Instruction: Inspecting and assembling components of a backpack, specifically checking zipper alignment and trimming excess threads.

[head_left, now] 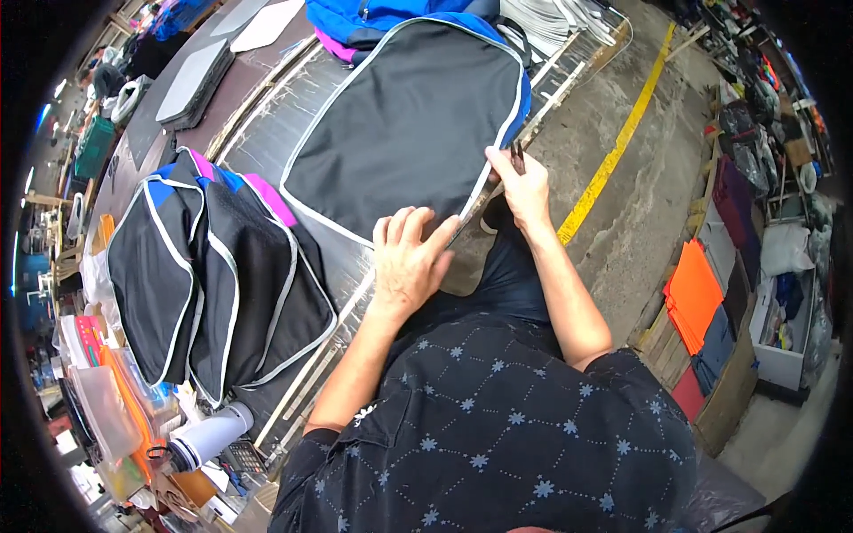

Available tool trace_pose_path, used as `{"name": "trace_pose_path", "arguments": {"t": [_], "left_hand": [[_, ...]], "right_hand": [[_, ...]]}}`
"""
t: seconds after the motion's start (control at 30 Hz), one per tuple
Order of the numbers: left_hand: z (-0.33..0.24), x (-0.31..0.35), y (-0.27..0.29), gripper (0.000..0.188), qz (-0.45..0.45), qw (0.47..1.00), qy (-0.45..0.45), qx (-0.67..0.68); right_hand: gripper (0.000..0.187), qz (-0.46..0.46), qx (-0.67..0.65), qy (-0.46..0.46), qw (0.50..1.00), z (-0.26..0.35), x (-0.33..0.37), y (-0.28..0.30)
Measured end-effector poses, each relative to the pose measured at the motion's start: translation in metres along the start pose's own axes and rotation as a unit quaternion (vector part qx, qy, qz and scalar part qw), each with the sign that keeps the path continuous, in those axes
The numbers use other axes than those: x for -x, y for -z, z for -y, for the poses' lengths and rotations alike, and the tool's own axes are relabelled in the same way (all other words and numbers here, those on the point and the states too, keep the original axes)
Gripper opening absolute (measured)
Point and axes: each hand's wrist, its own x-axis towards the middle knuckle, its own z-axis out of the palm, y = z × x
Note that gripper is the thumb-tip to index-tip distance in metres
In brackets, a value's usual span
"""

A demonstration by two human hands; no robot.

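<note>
A black fabric bag panel point(400, 115) with white binding lies on the table in front of me, its blue side showing along the far right. My left hand point(407, 262) rests on its near corner, fingers spread and thumb along the bound edge. At the right edge, my right hand point(522, 191) pinches the white binding point(490, 169) between thumb and forefinger. The same hand also holds small dark snips point(518, 158), their two points standing up past the fingers; the rest of them is hidden in the palm.
Several black bag pieces point(222, 275) with white binding stand at the left. A grey flask point(213, 435) lies near them. Dark sheets point(195, 84) are stacked far left, white strips point(555, 22) at the back. On the right, a yellow line point(613, 160) crosses the floor, beyond it orange fabric point(695, 293).
</note>
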Motion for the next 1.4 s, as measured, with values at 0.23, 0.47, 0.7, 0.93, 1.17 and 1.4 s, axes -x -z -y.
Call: {"name": "trace_pose_path", "arguments": {"t": [0.23, 0.47, 0.7, 0.93, 1.17, 1.4], "left_hand": [[0.039, 0.014, 0.051, 0.038, -0.059, 0.996, 0.038, -0.05], [0.022, 0.015, 0.053, 0.027, -0.01, 0.997, 0.077, 0.026], [0.017, -0.024, 0.016, 0.014, -0.091, 0.99, 0.074, 0.074], [0.015, -0.028, 0.004, 0.013, -0.059, 0.987, 0.131, 0.074], [0.015, -0.03, -0.007, 0.007, -0.04, 0.962, 0.209, 0.17], [0.029, -0.019, -0.019, 0.01, -0.016, 0.882, 0.31, 0.355]], "right_hand": [[0.019, 0.096, -0.112, -0.064, 0.987, -0.01, 0.025, -0.039], [0.024, 0.129, -0.115, -0.101, 0.98, -0.011, 0.054, -0.037], [0.024, 0.098, -0.083, -0.066, 0.989, 0.0, 0.046, -0.035], [0.021, 0.122, -0.111, -0.056, 0.985, -0.016, 0.045, -0.037], [0.021, 0.114, -0.01, 0.04, 0.993, -0.021, 0.042, -0.028], [0.024, 0.122, 0.04, 0.049, 0.99, 0.0, 0.053, -0.027]]}}
